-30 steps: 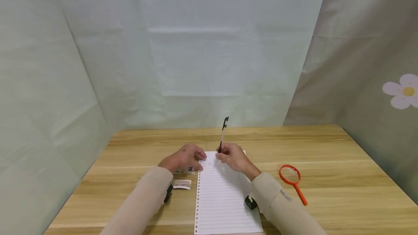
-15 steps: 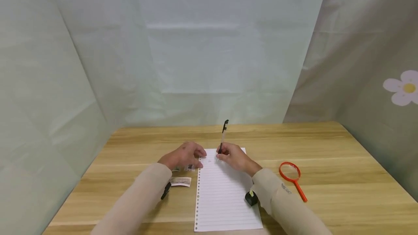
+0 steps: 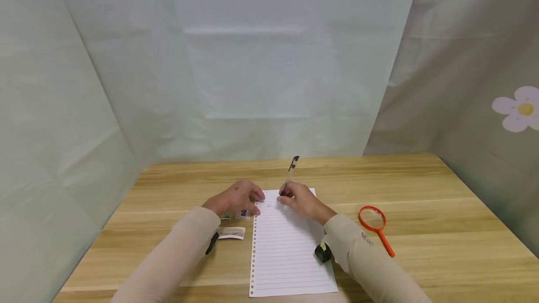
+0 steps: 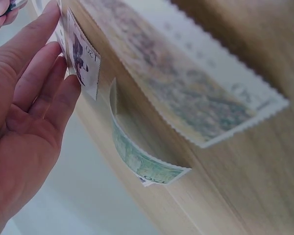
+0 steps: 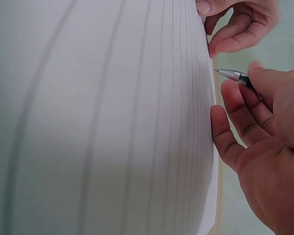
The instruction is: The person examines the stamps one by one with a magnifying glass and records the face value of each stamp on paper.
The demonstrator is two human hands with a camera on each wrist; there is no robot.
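A lined loose-leaf sheet lies on the wooden table in front of me. My right hand grips a black pen with its tip just above the sheet's top line; the right wrist view shows the metal pen tip just off the sheet. My left hand rests its fingers on the sheet's top left edge. Three postage stamps lie by that hand: one larger stamp, a small stamp and a green stamp. The left wrist view shows the small stamp near my fingertips.
An orange magnifying glass lies to the right of the sheet. Pale fabric walls close in the table at the back and both sides. Black wrist-worn cameras sit under both sleeves.
The pen has tilted a little more to the right and lower. Both hands stay at the top of the sheet.
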